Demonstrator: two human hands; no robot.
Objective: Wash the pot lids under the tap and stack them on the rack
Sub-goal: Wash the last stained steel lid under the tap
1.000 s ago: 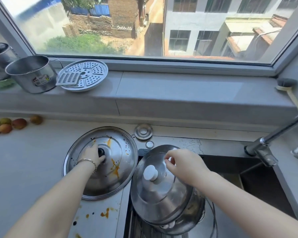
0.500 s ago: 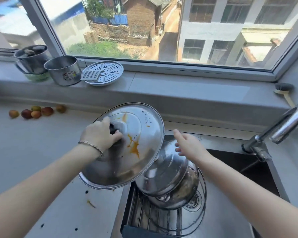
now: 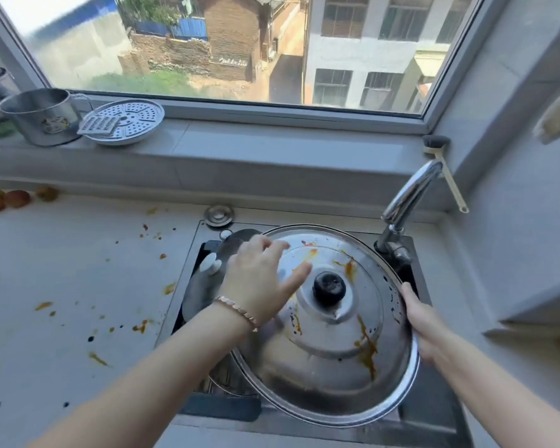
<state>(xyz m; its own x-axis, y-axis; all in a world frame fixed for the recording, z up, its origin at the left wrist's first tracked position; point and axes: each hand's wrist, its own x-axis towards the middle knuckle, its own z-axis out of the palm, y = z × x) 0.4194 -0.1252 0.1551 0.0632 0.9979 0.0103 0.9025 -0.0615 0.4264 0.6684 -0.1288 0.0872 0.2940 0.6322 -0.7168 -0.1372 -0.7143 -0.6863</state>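
Observation:
A large steel pot lid (image 3: 330,357) with a black knob and orange sauce streaks is held over the sink (image 3: 414,412), top side up. My right hand (image 3: 424,321) grips its right rim. My left hand (image 3: 259,282) lies on the lid's upper left with fingers spread, just left of the knob. A smaller steel lid (image 3: 207,286) with a white knob sits in the sink's left part, mostly hidden under my left hand and the big lid. The tap (image 3: 408,198) arches over the sink's back right; no water shows.
The grey counter (image 3: 78,286) on the left is spattered with sauce. A small round metal cap (image 3: 219,215) lies behind the sink. On the windowsill stand a steel pot (image 3: 41,116) and a perforated steamer plate (image 3: 126,121). Fruit (image 3: 4,200) lies far left. A brush (image 3: 443,169) leans at right.
The large stained lid has moved right from the counter side to over the sink. My left hand let go of the knob and now lies flat; my right hand took the rim.

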